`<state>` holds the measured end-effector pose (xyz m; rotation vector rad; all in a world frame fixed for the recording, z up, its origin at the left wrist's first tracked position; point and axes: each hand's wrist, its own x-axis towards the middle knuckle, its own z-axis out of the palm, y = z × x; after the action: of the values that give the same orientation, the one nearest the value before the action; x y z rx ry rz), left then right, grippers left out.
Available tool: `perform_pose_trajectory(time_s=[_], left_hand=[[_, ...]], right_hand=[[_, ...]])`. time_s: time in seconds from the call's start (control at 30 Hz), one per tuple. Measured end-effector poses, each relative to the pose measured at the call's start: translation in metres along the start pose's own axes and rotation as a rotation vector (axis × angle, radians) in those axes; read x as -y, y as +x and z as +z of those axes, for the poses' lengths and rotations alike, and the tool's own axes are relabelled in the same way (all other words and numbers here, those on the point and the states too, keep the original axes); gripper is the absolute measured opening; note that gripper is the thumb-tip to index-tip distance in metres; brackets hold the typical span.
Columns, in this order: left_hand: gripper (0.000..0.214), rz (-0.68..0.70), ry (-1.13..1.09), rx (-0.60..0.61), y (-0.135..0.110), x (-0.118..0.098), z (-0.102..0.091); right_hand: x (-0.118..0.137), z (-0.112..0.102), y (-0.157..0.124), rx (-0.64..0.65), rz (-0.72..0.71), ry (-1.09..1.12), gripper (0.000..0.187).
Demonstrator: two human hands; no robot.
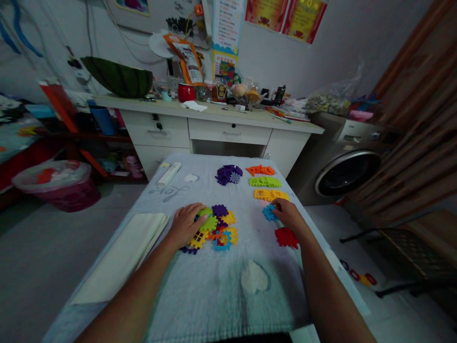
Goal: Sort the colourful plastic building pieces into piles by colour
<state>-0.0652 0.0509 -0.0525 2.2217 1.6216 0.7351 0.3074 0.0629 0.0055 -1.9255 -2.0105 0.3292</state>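
Note:
My left hand (187,224) rests on the left side of a mixed pile of plastic interlocking building pieces, thumb and fingers apart around a green piece (210,223). Yellow, purple, orange and blue pieces lie around it, such as a purple piece (219,210) and a yellow piece (198,239). On the right, my right hand (286,214) has its fingers closed at the edge of a blue interlocking piece (269,213), low over the cloth. Red pieces (286,237) lie nearer to me, beside my right forearm. Beyond that hand are rows of yellow (270,195), green (264,182) and orange pieces (260,170).
A purple heap of pieces (227,175) sits at the table's far middle. A white oblong object (169,174) and a folded cream cloth (121,255) lie on the left. Behind stands a cluttered desk (228,116), with a washing machine (342,162) at right.

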Motion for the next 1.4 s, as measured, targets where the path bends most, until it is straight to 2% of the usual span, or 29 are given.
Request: perform_pose_trajectory(time_s=[0.17, 0.27, 0.33, 0.43, 0.53, 0.7, 0.83, 0.93, 1.07, 1.2, 1.33, 1.4], left_hand=[[0.039, 0.015, 0.006, -0.001, 0.001, 0.002, 0.001], [0.038, 0.02, 0.0, -0.007, 0.001, 0.001, -0.001], [0.038, 0.025, -0.005, -0.009, 0.001, -0.001, -0.002], [0.037, 0.035, -0.011, -0.01, 0.0, -0.003, -0.004], [0.038, 0.03, -0.026, -0.005, 0.0, -0.005, -0.006], [0.039, 0.023, -0.051, 0.002, -0.001, -0.007, -0.006], [0.039, 0.029, -0.051, -0.008, -0.001, -0.005, -0.005], [0.038, 0.033, -0.054, -0.013, -0.001, -0.004, -0.004], [0.036, 0.02, -0.05, -0.023, -0.001, -0.006, -0.005], [0.035, 0.03, -0.057, -0.028, -0.001, -0.009, -0.008], [0.033, 0.041, -0.058, -0.02, -0.001, -0.012, -0.011], [0.033, 0.043, -0.056, -0.018, 0.0, -0.012, -0.011]], right_hand=[[0.007, -0.003, -0.002, 0.009, 0.034, -0.231, 0.031], [0.023, -0.007, -0.003, -0.013, 0.014, -0.24, 0.032], [0.041, -0.005, -0.004, 0.006, -0.051, -0.201, 0.032], [0.074, 0.008, -0.008, 0.081, -0.217, -0.086, 0.03], [0.105, 0.031, -0.008, 0.147, -0.346, 0.006, 0.034], [0.132, 0.062, 0.007, 0.204, -0.412, 0.115, 0.05], [0.133, 0.071, 0.024, 0.285, -0.427, 0.143, 0.054], [0.13, 0.075, 0.031, 0.3, -0.466, 0.159, 0.051], [0.123, 0.082, 0.035, 0.245, -0.449, 0.214, 0.044], [0.115, 0.089, 0.042, 0.154, -0.338, 0.335, 0.049], [0.108, 0.09, 0.055, 0.187, -0.202, 0.554, 0.024], [0.106, 0.087, 0.065, 0.14, -0.147, 0.672, 0.013]])
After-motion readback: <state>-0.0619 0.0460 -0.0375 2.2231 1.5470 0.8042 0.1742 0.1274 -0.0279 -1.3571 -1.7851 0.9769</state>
